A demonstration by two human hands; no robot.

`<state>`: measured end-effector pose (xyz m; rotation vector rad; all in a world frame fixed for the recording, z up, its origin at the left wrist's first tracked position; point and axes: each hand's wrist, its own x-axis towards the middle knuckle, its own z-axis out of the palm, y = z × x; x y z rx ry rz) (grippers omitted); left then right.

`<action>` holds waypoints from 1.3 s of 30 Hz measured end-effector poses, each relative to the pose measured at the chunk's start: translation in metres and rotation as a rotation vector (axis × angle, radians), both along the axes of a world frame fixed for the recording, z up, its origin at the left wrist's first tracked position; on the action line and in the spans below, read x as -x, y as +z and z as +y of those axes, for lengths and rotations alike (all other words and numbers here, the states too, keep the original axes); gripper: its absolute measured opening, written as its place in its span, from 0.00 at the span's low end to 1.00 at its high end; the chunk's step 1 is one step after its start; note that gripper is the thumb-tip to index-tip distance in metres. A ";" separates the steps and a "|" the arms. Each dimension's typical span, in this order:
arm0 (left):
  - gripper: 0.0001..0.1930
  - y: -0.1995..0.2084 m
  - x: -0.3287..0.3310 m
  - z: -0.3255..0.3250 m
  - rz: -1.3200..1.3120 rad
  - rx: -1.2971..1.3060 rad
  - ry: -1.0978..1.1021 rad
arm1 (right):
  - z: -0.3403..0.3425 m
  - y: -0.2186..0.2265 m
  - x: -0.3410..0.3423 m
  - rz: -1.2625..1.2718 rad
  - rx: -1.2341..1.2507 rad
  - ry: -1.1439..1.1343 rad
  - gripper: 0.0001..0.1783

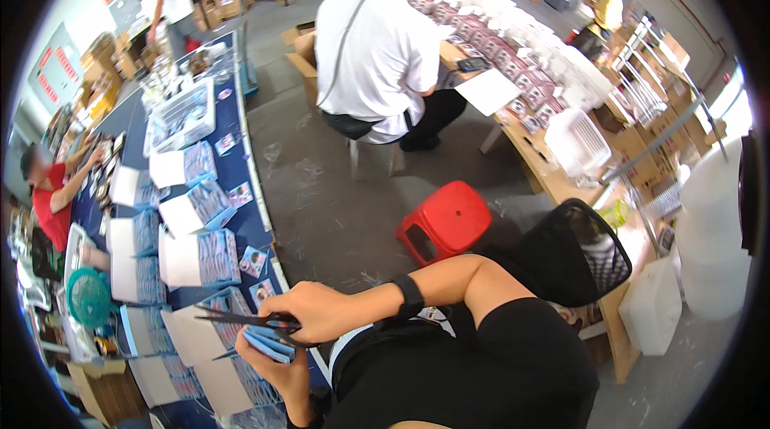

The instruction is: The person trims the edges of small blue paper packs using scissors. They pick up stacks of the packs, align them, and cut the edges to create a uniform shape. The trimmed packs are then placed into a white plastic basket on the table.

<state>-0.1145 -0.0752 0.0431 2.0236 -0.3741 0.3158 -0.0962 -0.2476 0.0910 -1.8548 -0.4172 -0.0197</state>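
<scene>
At about seven o'clock in the view, over the edge of the blue desk (pixel 241 140), the right hand (pixel 317 310) is closed on black scissors (pixel 241 320), blades pointing toward nine o'clock. Just below, the left hand (pixel 281 369) is clamped on a blue packet (pixel 269 342), touching the scissors. A red stool (pixel 445 220) stands at two o'clock of them.

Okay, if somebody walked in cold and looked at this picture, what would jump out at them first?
Probably the red stool on the grey floor, mid-picture. Next, the right hand working black scissors over a blue pack in the left hand at the bottom. Behind, a person in a white shirt sits bent over a long table.
</scene>
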 end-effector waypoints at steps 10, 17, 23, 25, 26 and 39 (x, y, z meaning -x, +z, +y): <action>0.35 0.002 0.002 -0.007 -0.087 -0.107 -0.023 | 0.000 -0.007 -0.006 -0.007 0.073 -0.059 0.18; 0.34 0.014 -0.001 -0.009 -0.097 -0.208 -0.066 | 0.006 -0.006 -0.012 -0.035 0.049 -0.142 0.19; 0.33 0.014 0.002 -0.003 -0.110 -0.174 -0.031 | 0.013 0.002 -0.012 -0.010 0.114 -0.039 0.21; 0.32 0.016 0.000 -0.001 -0.115 -0.182 -0.014 | 0.017 -0.005 -0.014 -0.027 0.031 -0.086 0.19; 0.35 0.015 0.002 0.001 -0.090 -0.184 -0.016 | 0.018 -0.001 -0.016 -0.023 0.035 -0.068 0.19; 0.41 0.025 -0.003 0.026 -0.221 -0.060 0.334 | -0.001 0.033 0.000 -0.165 0.155 0.100 0.23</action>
